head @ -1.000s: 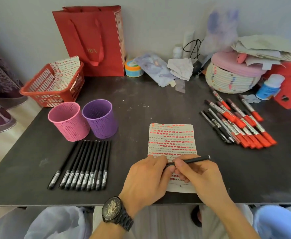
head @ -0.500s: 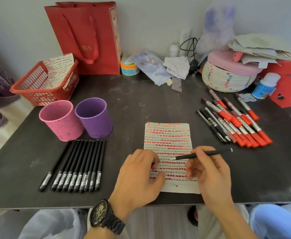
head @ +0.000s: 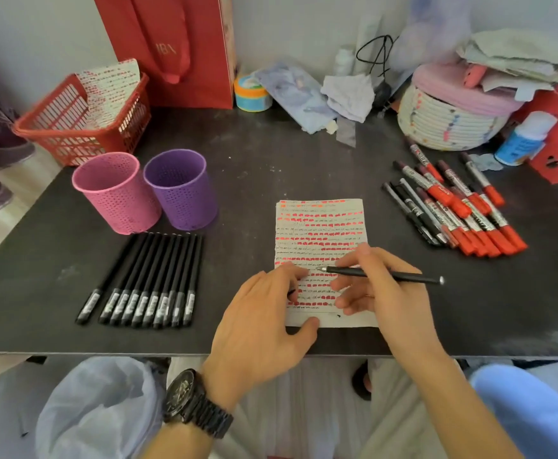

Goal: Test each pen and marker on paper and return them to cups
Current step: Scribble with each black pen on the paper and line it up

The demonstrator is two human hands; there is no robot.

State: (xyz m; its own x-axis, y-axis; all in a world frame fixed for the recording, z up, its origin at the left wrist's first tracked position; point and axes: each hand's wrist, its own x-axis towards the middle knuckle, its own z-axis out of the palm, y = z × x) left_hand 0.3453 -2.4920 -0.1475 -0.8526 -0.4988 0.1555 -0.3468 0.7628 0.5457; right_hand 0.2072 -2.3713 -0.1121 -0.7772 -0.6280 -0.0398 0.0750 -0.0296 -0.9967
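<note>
A white paper (head: 320, 223) covered in rows of red and black marks lies on the dark table (head: 271, 160). My right hand (head: 383, 293) grips an uncapped black pen (head: 403, 277), its tip pointing left just over the paper's lower half. My left hand (head: 261, 319) rests on the paper's lower left corner, fingers curled round a small black pen cap (head: 291, 291), of which only a bit shows. Left of the paper stand a pink cup (head: 115, 193) and a purple cup (head: 181, 190), with a row of several black pens (head: 148, 276) in front of them.
Several red-capped markers and black pens (head: 463, 210) lie in a heap at the right. A red basket (head: 82, 127) with a marked sheet sits at the back left, beside a red paper bag (head: 178, 44). A woven lidded basket (head: 449, 117) and clutter line the back edge.
My hands have pulled apart from the pen: the cap came off into my left hand. My right hand turned the pen and lowered its tip over the paper.
</note>
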